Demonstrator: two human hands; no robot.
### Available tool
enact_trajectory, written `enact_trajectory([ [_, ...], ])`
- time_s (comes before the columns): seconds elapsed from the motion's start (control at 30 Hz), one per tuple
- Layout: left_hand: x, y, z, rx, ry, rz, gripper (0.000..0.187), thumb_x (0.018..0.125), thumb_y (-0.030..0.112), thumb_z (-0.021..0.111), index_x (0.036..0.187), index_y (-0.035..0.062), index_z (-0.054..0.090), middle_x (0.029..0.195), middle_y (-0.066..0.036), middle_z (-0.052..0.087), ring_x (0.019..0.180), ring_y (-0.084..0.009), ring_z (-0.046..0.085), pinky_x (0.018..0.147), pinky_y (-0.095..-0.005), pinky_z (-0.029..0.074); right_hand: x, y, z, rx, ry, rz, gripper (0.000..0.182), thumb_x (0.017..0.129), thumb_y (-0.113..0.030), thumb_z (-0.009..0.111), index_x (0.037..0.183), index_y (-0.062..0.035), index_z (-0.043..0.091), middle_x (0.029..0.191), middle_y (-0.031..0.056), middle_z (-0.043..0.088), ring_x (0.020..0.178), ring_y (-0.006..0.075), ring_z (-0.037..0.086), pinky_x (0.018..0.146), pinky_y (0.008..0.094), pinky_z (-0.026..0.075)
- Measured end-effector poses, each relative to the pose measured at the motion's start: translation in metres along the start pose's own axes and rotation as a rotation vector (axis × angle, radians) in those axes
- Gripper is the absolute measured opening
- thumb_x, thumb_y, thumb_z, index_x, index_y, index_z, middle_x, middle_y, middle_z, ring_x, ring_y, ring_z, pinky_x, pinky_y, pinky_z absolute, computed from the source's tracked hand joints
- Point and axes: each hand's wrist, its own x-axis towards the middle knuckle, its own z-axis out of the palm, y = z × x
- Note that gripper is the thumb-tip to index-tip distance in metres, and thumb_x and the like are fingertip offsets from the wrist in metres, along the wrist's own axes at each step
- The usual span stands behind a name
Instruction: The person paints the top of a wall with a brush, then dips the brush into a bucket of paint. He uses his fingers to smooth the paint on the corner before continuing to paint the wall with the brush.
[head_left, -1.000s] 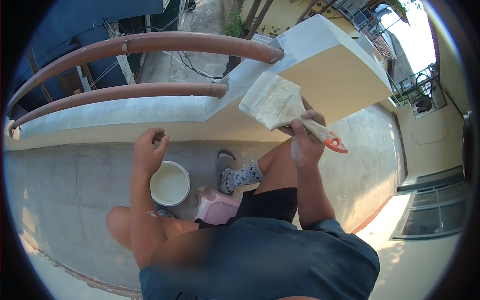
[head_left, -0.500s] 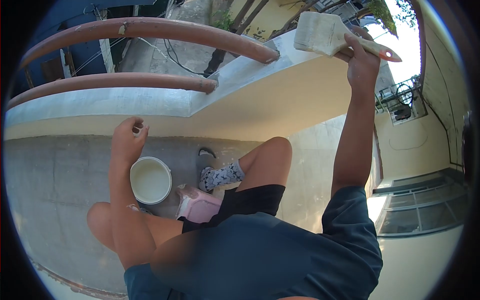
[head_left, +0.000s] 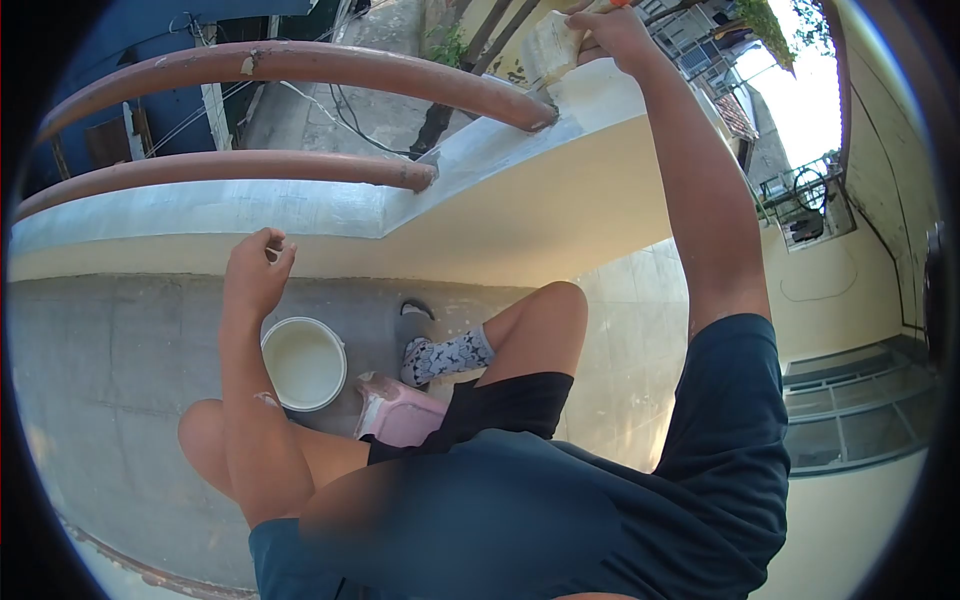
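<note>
- Two hands in the head cam, only one busy. My right hand (head_left: 612, 32) is stretched way up at the top edge of the shot, fingers wrapped tight round the paintbrush (head_left: 556, 45).
- Brush bristles sit on the top of the wall ledge (head_left: 610, 95), right next to where the upper rail (head_left: 300, 70) runs into it. Only part of the brush shows; the handle is mostly cut off by the frame edge.
- My left hand (head_left: 255, 275) hangs lower down with nothing in it, fingers loosely curled with thumb and fingertips close together, in front of the yellow wall face and just above the paint bucket (head_left: 303, 362).
- Bucket's on the concrete floor (head_left: 110, 370) between my knees, pale paint inside.
- Pink stool (head_left: 405, 415) is right beside the bucket, under my leg, and my socked foot (head_left: 445, 355) is planted just past it.
- Lower rail (head_left: 230, 168) runs below the upper one into the same ledge.
</note>
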Motion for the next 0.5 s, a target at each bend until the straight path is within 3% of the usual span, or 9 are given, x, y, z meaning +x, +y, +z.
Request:
enact_trajectory([
  [0.03,0.001,0.001,0.000,0.003,-0.003,-0.004,0.023,0.084,0.014,0.064,0.098,-0.0044,0.063,0.086,-0.015,0.066,0.074,-0.0203,0.063,0.068,-0.0323,0.049,0.000,0.005,0.011,-0.001,0.000,0.001,0.070,0.079,0.001,0.064,0.133,0.0072,0.020,0.084,0.0223,0.062,0.059,0.0309,0.065,0.047,0.0404,0.057],
  [0.1,0.001,0.004,-0.001,0.004,-0.006,-0.016,0.023,0.084,0.014,0.064,0.099,-0.0041,0.063,0.086,-0.015,0.066,0.074,-0.0203,0.063,0.068,-0.0321,0.049,-0.002,0.019,0.031,0.000,0.147,-0.309,0.062,0.078,0.000,0.066,0.129,0.0093,0.032,0.092,0.0226,0.062,0.063,0.0323,0.066,0.049,0.0421,0.056],
  [0.13,0.001,0.004,-0.001,0.010,-0.008,-0.017,0.024,0.084,0.014,0.064,0.099,-0.0041,0.062,0.086,-0.015,0.066,0.075,-0.0208,0.063,0.068,-0.0322,0.049,0.002,0.018,0.033,0.001,0.140,-0.308,0.062,0.078,0.000,0.066,0.129,0.0093,0.032,0.092,0.0226,0.062,0.063,0.0323,0.066,0.049,0.0421,0.056],
  [0.2,0.001,0.004,-0.002,0.016,-0.011,-0.025,0.024,0.084,0.015,0.064,0.099,-0.0040,0.062,0.086,-0.015,0.066,0.075,-0.0213,0.063,0.068,-0.0322,0.049,0.012,0.014,0.036,-0.101,-0.170,0.053,0.033,0.080,-0.011,0.067,0.108,0.0041,0.060,0.102,0.0159,0.063,0.082,0.0274,0.068,0.066,0.0338,0.062],
  [0.3,0.002,0.003,-0.003,0.028,0.010,-0.010,0.026,0.085,0.016,0.063,0.100,-0.0042,0.062,0.087,-0.015,0.066,0.075,-0.0226,0.063,0.069,-0.0327,0.049,0.014,0.024,0.050,-0.141,-0.213,0.058,0.033,0.080,-0.012,0.066,0.108,0.0043,0.060,0.105,0.0173,0.061,0.084,0.0291,0.068,0.066,0.0333,0.062],
  [0.37,0.002,0.004,-0.006,-0.002,-0.040,-0.066,0.029,0.083,0.020,0.064,0.102,-0.0021,0.062,0.095,-0.018,0.066,0.081,-0.0299,0.063,0.075,-0.0385,0.050,0.018,0.030,0.057,-0.132,-0.235,0.081,0.034,0.079,-0.013,0.067,0.109,0.0037,0.060,0.106,0.0158,0.061,0.087,0.0277,0.067,0.067,0.0329,0.061],
  [0.5,0.003,0.003,-0.008,0.001,-0.057,-0.079,0.030,0.084,0.021,0.064,0.103,-0.0022,0.062,0.096,-0.018,0.066,0.082,-0.0306,0.063,0.076,-0.0386,0.050,0.026,0.036,0.066,-0.195,-0.264,0.157,0.039,0.079,-0.014,0.067,0.113,0.0038,0.059,0.106,0.0150,0.061,0.089,0.0269,0.066,0.067,0.0337,0.061],
])
